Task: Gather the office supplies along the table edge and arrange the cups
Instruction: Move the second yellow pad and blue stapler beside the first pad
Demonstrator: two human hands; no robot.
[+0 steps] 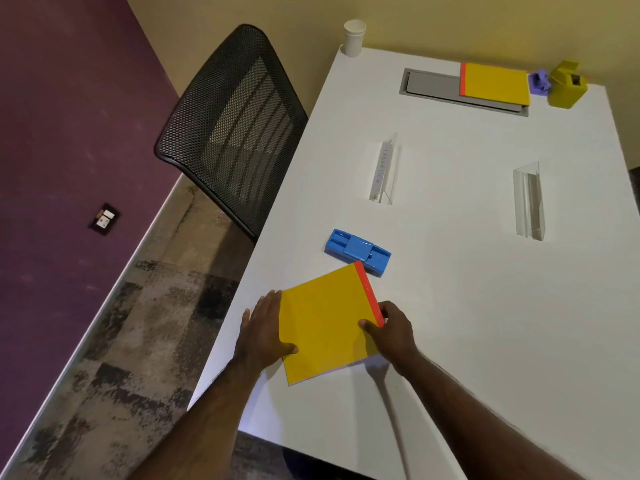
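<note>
Two hands on one item: a yellow square notepad with an orange-red bound edge (325, 323), lying tilted near the table's near-left edge. Left hand (265, 327): fingers straight against the pad's left edge, thumb pressed on its cover; nothing curled round it. Right hand (391, 327): pinches the pad's right side at the orange binding, thumb on top, fingers curled behind the edge.

Notepads, two: the second yellow notepad with orange-red edge (495, 84) lies far right, partly over a grey recessed cable hatch (433, 88).

Blue plastic stapler-like piece (358, 252), one: flat on the white table (450, 306), touching or just beyond the held pad's far corner; which, I cannot tell.

White paper cup (354, 38), one: upright at the far-left corner.

Clear acrylic sign holders, two: one lettered (384, 169), mid-table; one plain (528, 200), to its right.

Small purple plastic item (539, 84), one, beside an olive-yellow tape dispenser (567, 85), one, far right.

Black mesh office chair (232, 129), one, left of the table.
</note>
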